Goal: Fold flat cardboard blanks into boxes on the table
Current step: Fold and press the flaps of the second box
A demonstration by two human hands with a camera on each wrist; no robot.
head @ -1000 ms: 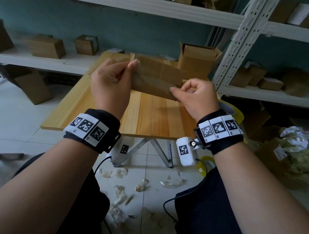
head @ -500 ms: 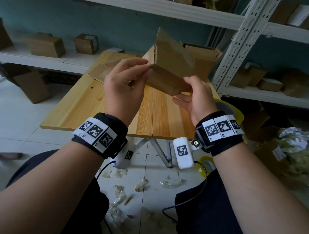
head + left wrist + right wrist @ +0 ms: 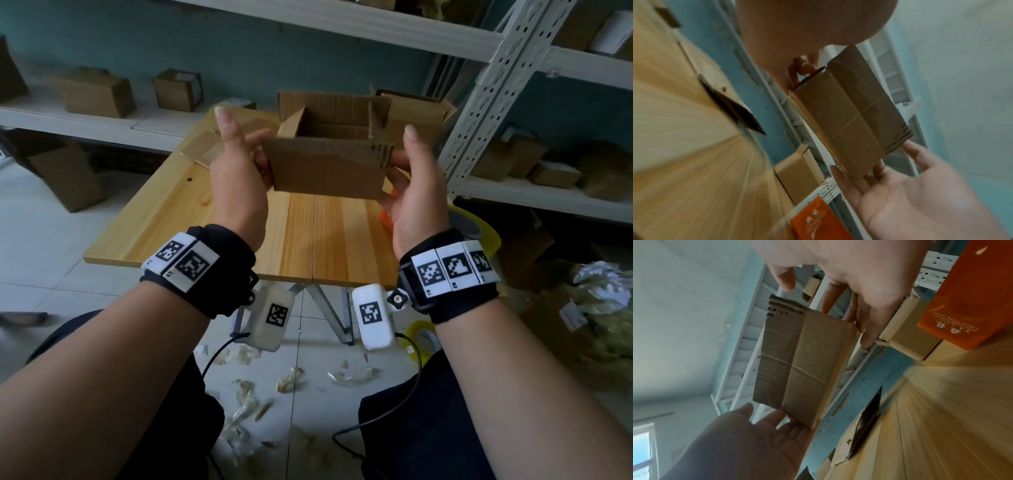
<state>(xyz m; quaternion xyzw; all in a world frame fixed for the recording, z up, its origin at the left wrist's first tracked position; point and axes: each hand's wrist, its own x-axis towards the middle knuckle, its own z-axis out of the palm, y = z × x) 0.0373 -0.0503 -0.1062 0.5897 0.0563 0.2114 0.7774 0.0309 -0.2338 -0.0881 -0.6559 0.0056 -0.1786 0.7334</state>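
Note:
A brown cardboard box (image 3: 325, 168), opened into a rectangular sleeve with its flaps standing up, hangs in the air above the wooden table (image 3: 325, 240). My left hand (image 3: 243, 144) holds its left end, thumb up and fingers against the side. My right hand (image 3: 407, 171) supports the right end, with the thumb raised and the fingers underneath. The left wrist view shows the box (image 3: 849, 116) with my right hand (image 3: 890, 178) flat under its far end. In the right wrist view the box (image 3: 797, 361) sits between my right hand (image 3: 849, 296) and my left hand (image 3: 766, 426).
Flat cardboard blanks (image 3: 202, 150) lie at the table's far left. Another open box (image 3: 421, 109) stands at the back right. An orange carton (image 3: 387, 219) sits by the right edge. A white rack upright (image 3: 496, 85) and shelves with boxes surround the table.
The flat blank was turned and pulled open into a box shape. Both hands moved from pinching its edges to holding its two ends, and the box now sits level.

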